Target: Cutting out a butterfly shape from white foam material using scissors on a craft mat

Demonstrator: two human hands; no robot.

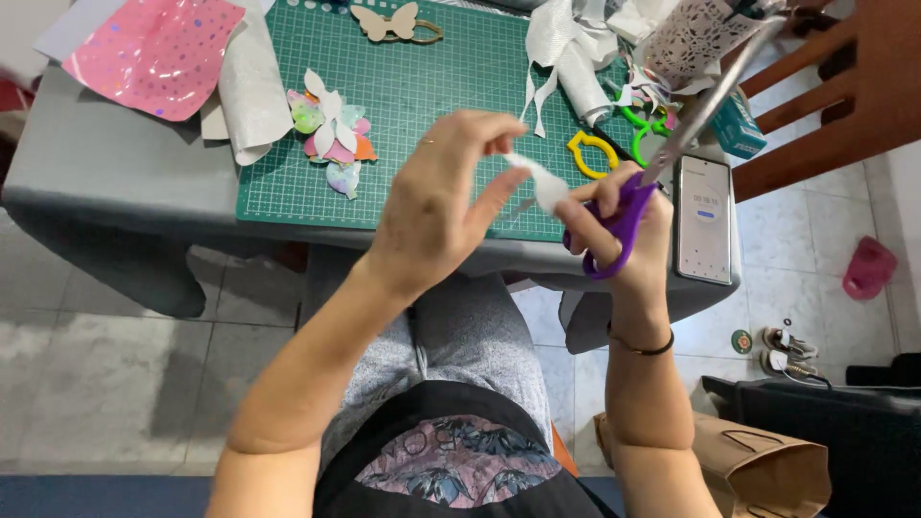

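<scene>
Pinching a small white paper piece between thumb and fingertips, the left hand hangs above the near edge of the green cutting mat, its grip pressed together on the upper end of that scrap. At three o'clock from it, the right hand has its fingers threaded through the purple handles of a pair of scissors, grip curled tight around them, and the long metal blades run up toward one o'clock; whether the blades are parted or closed I cannot tell from here. The paper piece sits right between the two hands, touching the fingers of both. Out at eleven o'clock from the left hand, a cluster of pastel petal cutouts lies on the mat, and at twelve o'clock, near the far edge, rests a tan butterfly shape. A yellow scissor handle lies just above the right hand, with a green one beside it. A phone lies on the grey table at three o'clock from the right hand, screen lit. A pink spotted sheet covers the far left corner, and white paper strips pile at the top. Down at five o'clock, a brown paper bag stands on the floor.
</scene>
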